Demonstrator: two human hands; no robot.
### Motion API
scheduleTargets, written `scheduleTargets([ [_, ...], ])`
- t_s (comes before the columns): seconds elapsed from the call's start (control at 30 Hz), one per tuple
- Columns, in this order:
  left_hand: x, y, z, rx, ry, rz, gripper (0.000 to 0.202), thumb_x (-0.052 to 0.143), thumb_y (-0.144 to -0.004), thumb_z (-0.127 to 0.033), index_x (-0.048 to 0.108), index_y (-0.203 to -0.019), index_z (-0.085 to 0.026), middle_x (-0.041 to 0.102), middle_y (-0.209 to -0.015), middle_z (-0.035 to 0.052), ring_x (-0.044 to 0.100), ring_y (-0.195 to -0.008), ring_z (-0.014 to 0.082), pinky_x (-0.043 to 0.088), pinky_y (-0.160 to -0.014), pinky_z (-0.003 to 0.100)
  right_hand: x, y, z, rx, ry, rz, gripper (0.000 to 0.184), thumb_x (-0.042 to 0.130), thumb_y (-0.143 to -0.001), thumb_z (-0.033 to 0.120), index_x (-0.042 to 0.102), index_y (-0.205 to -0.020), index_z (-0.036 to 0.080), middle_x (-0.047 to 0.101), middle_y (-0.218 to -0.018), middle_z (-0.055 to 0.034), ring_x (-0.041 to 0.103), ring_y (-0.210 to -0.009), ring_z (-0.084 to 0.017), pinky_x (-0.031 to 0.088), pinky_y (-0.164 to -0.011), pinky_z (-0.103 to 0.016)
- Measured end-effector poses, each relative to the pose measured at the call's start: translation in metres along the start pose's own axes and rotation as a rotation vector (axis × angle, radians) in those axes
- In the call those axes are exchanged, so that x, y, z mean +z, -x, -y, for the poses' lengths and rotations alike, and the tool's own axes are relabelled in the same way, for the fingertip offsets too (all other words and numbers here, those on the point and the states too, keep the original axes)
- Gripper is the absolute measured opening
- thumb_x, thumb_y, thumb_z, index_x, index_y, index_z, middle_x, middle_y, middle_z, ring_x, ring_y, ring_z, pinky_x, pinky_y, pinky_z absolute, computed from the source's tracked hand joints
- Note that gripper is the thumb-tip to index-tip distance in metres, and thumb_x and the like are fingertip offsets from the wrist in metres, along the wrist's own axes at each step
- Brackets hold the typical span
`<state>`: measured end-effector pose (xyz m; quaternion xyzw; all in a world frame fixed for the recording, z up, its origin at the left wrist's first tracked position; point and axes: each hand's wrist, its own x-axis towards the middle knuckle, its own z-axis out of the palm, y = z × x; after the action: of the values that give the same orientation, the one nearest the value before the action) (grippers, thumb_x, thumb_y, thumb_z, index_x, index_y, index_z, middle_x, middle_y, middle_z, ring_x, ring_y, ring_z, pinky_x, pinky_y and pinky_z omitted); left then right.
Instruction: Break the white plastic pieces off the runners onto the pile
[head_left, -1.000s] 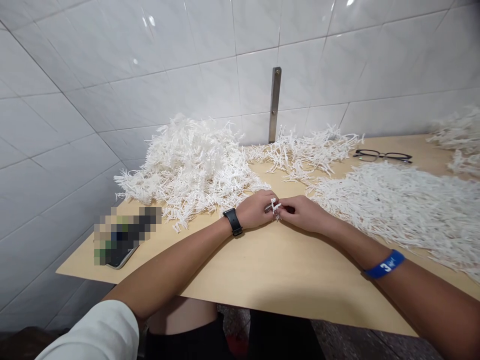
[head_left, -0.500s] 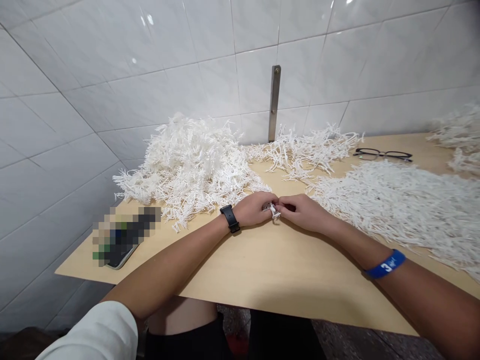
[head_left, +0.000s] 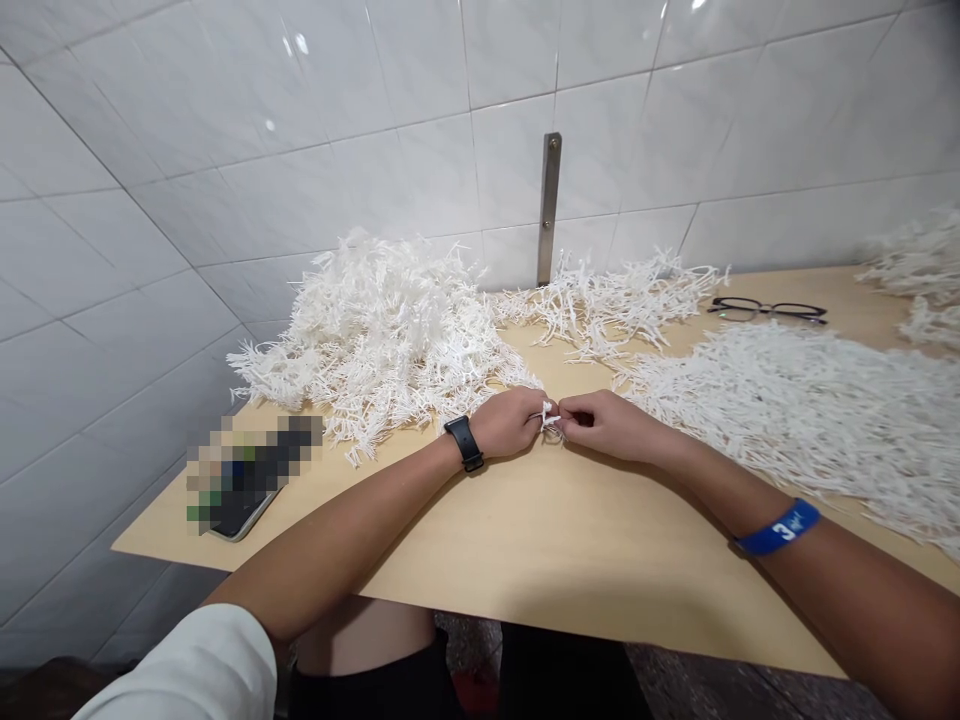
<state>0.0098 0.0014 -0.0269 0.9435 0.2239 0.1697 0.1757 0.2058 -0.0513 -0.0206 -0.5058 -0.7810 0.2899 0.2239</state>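
My left hand (head_left: 510, 422) and my right hand (head_left: 604, 425) meet over the light wooden board (head_left: 570, 540), fingertips close together. Both pinch a small white plastic piece (head_left: 550, 418), which shows only in the gap between them. A large heap of white branched plastic strips (head_left: 382, 325) lies just beyond my left hand. A flatter spread of the same strips (head_left: 802, 420) lies beyond and to the right of my right hand. A black watch circles my left wrist, and a blue wristband circles my right.
A thinner strip pile (head_left: 600, 305) lies against the white tiled wall (head_left: 225, 150), below a metal bracket (head_left: 549, 205). Black-framed glasses (head_left: 766, 310) rest at the back right. A phone (head_left: 240, 520), partly under a pixelated object (head_left: 251, 470), lies at the left.
My hands have drawn slightly apart, and the small white piece now shows more clearly between my fingertips. The heaps have not visibly moved.
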Motion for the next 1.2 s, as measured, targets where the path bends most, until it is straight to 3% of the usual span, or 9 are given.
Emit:
scheduleTargets([
  [0.3, -0.003, -0.001, -0.003, 0.096, 0.104, 0.076, 0.026, 0.043, -0.087, -0.009, 0.065, -0.079, -0.019, 0.068, -0.088, 0.0056, 0.059, -0.086, 0.0173, 0.045, -0.089, 0.029, -0.011, 0.005, 0.006, -0.012, -0.127, 0.185, 0.023, 0.05, -0.078, 0.032, 0.044, -0.059, 0.019, 0.038, -0.058, 0.0041, 0.031, -0.057, -0.01, 0.024, -0.053, -0.026],
  [0.43, -0.003, -0.003, -0.002, 0.062, 0.292, 0.119, 0.024, 0.049, -0.093, -0.027, 0.065, -0.079, -0.018, 0.067, -0.084, 0.0055, 0.059, -0.081, 0.0161, 0.045, -0.083, 0.028, -0.016, 0.008, 0.008, -0.013, -0.186, 0.254, 0.028, 0.05, -0.083, 0.035, 0.045, -0.06, 0.019, 0.04, -0.059, 0.0044, 0.032, -0.056, -0.01, 0.025, -0.053, -0.026],
  [0.6, -0.007, -0.005, 0.002, 0.052, 0.548, 0.188, 0.046, 0.054, -0.089, -0.059, 0.066, -0.08, -0.016, 0.066, -0.085, 0.0065, 0.058, -0.079, 0.0162, 0.045, -0.08, 0.028, -0.016, 0.006, 0.001, -0.023, -0.407, 0.3, 0.04, 0.059, -0.085, 0.05, 0.049, -0.063, 0.019, 0.048, -0.062, 0.0025, 0.041, -0.059, -0.011, 0.031, -0.058, -0.027],
  [0.7, -0.011, -0.004, 0.004, 0.054, 0.608, 0.179, 0.053, 0.052, -0.086, -0.067, 0.063, -0.079, -0.016, 0.065, -0.084, 0.0063, 0.057, -0.079, 0.0167, 0.045, -0.079, 0.029, -0.013, 0.005, 0.002, -0.02, -0.526, 0.282, 0.043, 0.063, -0.083, 0.056, 0.053, -0.065, 0.018, 0.057, -0.068, -0.0015, 0.049, -0.063, -0.014, 0.038, -0.063, -0.029],
  [0.83, -0.014, -0.001, 0.002, 0.039, 0.705, 0.194, 0.052, 0.055, -0.085, -0.066, 0.063, -0.08, -0.015, 0.064, -0.084, 0.0071, 0.06, -0.081, 0.0176, 0.047, -0.081, 0.031, -0.009, 0.005, 0.011, -0.008, -0.641, 0.275, 0.046, 0.068, -0.079, 0.059, 0.054, -0.064, 0.018, 0.06, -0.068, -0.0024, 0.054, -0.065, -0.015, 0.043, -0.067, -0.031],
  [1.0, -0.018, 0.002, 0.002, -0.036, 0.8, 0.185, 0.052, 0.062, -0.079, -0.067, 0.063, -0.079, -0.015, 0.065, -0.085, 0.008, 0.061, -0.082, 0.0191, 0.049, -0.081, 0.034, -0.006, 0.007, 0.01, -0.034, -0.728, 0.237, 0.038, 0.069, -0.081, 0.051, 0.06, -0.066, 0.017, 0.061, -0.071, -0.0029, 0.055, -0.068, -0.016, 0.044, -0.068, -0.032],
  [1.1, -0.021, 0.004, 0.005, -0.065, 0.885, 0.113, 0.052, 0.065, -0.077, -0.066, 0.064, -0.078, -0.015, 0.064, -0.088, 0.0089, 0.061, -0.084, 0.0196, 0.049, -0.081, 0.034, -0.006, 0.007, 0.005, -0.089, -0.768, 0.138, 0.035, 0.065, -0.085, 0.047, 0.06, -0.066, 0.018, 0.06, -0.076, -0.0028, 0.054, -0.074, -0.017, 0.043, -0.072, -0.031],
  [1.2, -0.02, 0.006, 0.008, -0.167, 0.888, -0.007, 0.05, 0.067, -0.077, -0.064, 0.066, -0.083, -0.014, 0.064, -0.087, 0.0071, 0.06, -0.083, 0.0183, 0.048, -0.08, 0.032, -0.007, 0.005, 0.003, -0.074, -0.639, 0.007, 0.032, 0.057, -0.089, 0.045, 0.063, -0.073, 0.019, 0.062, -0.08, -0.0036, 0.054, -0.076, -0.018, 0.042, -0.073, -0.031],
])
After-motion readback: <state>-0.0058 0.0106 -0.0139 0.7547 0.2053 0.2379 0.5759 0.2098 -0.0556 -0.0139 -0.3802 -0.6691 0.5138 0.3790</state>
